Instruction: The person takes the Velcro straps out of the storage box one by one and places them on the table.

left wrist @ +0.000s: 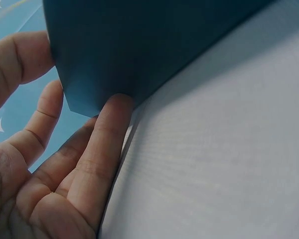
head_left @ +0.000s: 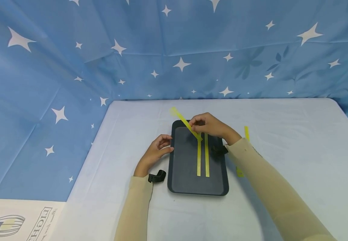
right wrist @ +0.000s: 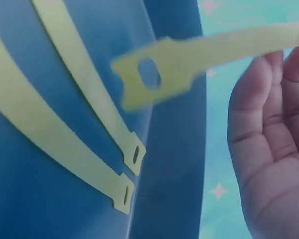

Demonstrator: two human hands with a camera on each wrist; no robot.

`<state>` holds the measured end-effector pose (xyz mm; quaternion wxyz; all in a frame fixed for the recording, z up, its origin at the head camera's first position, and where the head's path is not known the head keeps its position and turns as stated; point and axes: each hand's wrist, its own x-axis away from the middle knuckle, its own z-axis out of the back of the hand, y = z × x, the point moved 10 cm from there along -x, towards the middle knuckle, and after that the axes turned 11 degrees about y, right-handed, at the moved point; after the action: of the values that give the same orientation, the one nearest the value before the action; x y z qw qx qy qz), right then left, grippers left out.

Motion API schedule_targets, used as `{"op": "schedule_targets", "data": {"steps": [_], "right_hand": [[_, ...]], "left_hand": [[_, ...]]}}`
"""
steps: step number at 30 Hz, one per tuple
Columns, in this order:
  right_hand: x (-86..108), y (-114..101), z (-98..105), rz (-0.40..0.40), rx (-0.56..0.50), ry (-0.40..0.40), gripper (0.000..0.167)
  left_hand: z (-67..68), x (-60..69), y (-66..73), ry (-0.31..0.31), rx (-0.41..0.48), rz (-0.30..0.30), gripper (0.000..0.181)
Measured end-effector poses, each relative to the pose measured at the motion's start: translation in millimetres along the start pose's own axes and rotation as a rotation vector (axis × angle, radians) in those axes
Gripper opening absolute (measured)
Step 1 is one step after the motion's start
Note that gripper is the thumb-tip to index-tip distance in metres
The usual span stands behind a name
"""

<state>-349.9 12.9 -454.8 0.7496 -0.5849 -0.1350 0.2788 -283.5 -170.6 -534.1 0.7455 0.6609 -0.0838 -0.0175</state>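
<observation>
My right hand (head_left: 208, 124) pinches a yellow hook-and-loop cable tie (head_left: 181, 117) between thumb and fingers, slanted above the far part of a dark grey tray (head_left: 186, 160). In the right wrist view, this tie's broad slotted end (right wrist: 174, 64) hangs over the tray, apart from it. Two more yellow ties (head_left: 207, 157) lie side by side, lengthwise, in the tray; their slotted ends (right wrist: 124, 194) show near its wall. At the tray's left rim, my left hand (head_left: 155, 150) rests fairly straight fingers (left wrist: 102, 144) against the outer wall.
Right of the tray, yellow strips (head_left: 247, 132) lie on the white-covered table (head_left: 297, 160), partly hidden by my right forearm. A blue star-patterned cloth (head_left: 149, 40) hangs behind and at left. A printed pale cloth (head_left: 20, 217) covers the lower left corner.
</observation>
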Motion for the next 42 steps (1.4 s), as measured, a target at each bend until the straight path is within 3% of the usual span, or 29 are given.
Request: {"op": "schedule_targets", "data": {"steps": [14, 34, 42], "right_hand": [[16.9, 8.8, 29.4, -0.172, -0.07, 0.154, 0.022], [56.4, 7.3, 67.0, -0.156, -0.053, 0.25, 0.024], [76.2, 11.9, 81.8, -0.192, -0.04, 0.297, 0.029]], "left_hand": [[0.7, 1.3, 0.0, -0.006, 0.003, -0.014, 0.048], [0.9, 1.6, -3.3, 0.001, -0.019, 0.004, 0.048], [1.0, 1.6, -2.1, 0.003, -0.025, -0.005, 0.048]]}}
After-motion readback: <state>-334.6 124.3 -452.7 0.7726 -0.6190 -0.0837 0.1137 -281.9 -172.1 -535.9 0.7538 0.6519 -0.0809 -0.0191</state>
